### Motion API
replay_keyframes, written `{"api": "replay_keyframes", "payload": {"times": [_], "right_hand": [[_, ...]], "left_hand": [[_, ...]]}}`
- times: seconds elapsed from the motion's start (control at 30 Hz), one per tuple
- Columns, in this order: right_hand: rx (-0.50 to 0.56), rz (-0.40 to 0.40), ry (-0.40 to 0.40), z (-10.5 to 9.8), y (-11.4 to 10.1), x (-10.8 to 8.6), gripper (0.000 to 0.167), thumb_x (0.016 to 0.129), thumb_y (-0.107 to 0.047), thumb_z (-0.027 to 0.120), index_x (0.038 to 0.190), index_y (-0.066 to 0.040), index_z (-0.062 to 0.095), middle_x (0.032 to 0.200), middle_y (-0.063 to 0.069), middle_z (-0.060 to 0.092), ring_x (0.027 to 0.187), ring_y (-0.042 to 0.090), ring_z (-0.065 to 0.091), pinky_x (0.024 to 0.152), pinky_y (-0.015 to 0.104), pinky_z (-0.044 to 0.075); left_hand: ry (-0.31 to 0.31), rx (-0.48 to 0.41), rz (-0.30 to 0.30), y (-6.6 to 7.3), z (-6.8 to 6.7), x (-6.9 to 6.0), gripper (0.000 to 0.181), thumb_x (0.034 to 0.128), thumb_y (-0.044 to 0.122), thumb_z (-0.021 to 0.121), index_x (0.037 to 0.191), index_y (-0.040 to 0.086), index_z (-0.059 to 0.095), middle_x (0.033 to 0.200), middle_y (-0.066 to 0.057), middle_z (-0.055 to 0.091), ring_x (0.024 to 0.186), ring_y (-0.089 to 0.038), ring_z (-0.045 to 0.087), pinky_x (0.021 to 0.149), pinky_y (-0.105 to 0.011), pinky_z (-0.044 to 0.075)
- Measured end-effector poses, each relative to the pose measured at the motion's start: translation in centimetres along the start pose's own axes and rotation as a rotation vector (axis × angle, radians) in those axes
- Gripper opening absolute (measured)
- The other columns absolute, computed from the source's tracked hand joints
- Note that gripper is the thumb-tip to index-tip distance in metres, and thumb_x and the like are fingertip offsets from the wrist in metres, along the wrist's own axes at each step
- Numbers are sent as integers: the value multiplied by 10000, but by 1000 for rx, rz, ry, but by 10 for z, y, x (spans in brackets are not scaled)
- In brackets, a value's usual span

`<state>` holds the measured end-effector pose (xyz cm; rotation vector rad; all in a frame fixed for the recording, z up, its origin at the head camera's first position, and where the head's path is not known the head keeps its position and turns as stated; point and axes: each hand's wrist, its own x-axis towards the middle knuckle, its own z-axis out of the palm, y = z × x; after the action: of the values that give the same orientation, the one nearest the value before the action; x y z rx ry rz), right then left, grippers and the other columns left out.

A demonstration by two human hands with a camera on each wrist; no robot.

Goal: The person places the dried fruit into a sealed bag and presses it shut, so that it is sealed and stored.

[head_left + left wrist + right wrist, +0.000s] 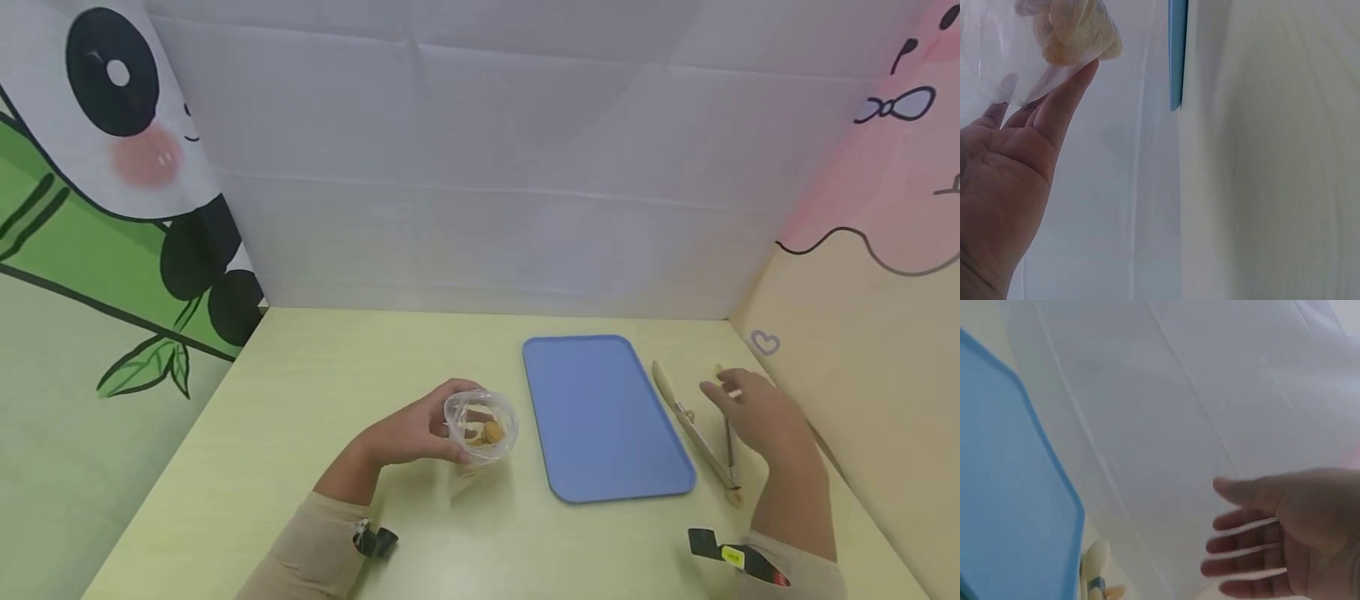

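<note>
My left hand [412, 429] grips a clear plastic cup [501, 450] from its left side, thumb in front and fingers behind. Yellowish-brown lumps [492, 432] lie inside it; the left wrist view shows these lumps [1072, 31] bunched at one end, their exact kind unclear. On the right, my right hand [767, 421] hovers over a pair of tongs [697, 433] with wooden parts and a metal arm, spread in a V. In the right wrist view the fingers are extended with nothing between them, and part of the tongs [1095, 561] shows beyond the tray.
A blue rectangular tray [607, 421] lies on the pale yellow table [285, 400], between the cup and the tongs. A white sheet [480, 167] closes off the back, and printed panels stand along the left and right sides.
</note>
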<state>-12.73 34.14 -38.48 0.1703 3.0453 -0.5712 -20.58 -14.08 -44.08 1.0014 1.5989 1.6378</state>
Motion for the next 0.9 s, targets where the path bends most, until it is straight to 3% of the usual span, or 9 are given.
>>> {"api": "replay_keyframes", "payload": {"times": [0.13,0.2,0.3,0.4,0.5,0.63,0.77,0.9], "right_hand": [[169,-288,122,-7,-51,-10,440,1026,-354,500,1382,-95,506,1289,89,598,1088,210,598,833,341,509],[231,-454,178,-3,-76,-13,360,1007,-196,558,1356,-111,537,1254,38,618,1050,135,616,814,238,511],[271,-686,183,9,-114,-17,410,955,-32,600,1352,-119,544,1269,2,594,1061,108,614,836,202,509],[232,-851,115,26,-149,-23,457,949,-15,597,1375,-169,537,1331,-8,542,1141,145,584,881,260,517],[142,-927,62,44,-175,-30,442,981,-64,558,1379,-255,546,1368,-22,500,1114,122,578,855,287,523],[76,-977,23,62,-189,-35,436,987,-37,518,1309,-318,602,1311,-50,511,941,70,591,748,217,506],[67,-1024,46,68,-192,-36,368,947,-33,596,1230,-260,664,1194,-59,586,924,66,585,756,204,498],[104,-1051,81,67,-193,-37,320,880,-68,703,1177,-187,699,1133,-51,649,983,89,617,816,228,515]], "left_hand": [[-39,-32,19,3,1,1,738,833,14,724,1421,124,292,1435,-294,375,1312,-355,491,892,-417,538],[-70,-59,25,5,2,1,726,838,5,711,1418,108,287,1446,-300,353,1325,-352,478,904,-416,533],[-116,-104,24,7,5,0,721,837,0,703,1416,97,285,1458,-300,341,1336,-353,467,918,-420,526],[-159,-111,34,12,8,0,716,836,8,703,1413,92,288,1449,-307,358,1335,-396,455,925,-424,523],[-186,-66,31,17,12,0,710,835,41,715,1412,108,306,1433,-319,376,1333,-416,449,922,-432,525],[-245,-32,17,19,16,3,699,842,61,717,1415,127,323,1395,-314,401,1237,-420,511,922,-442,520],[-308,-71,16,19,19,4,682,857,49,712,1417,94,324,1396,-292,402,1251,-405,506,996,-487,471],[-333,-122,18,18,18,4,716,868,82,720,1440,87,289,1443,-243,388,1309,-399,477,1026,-520,441]]}}
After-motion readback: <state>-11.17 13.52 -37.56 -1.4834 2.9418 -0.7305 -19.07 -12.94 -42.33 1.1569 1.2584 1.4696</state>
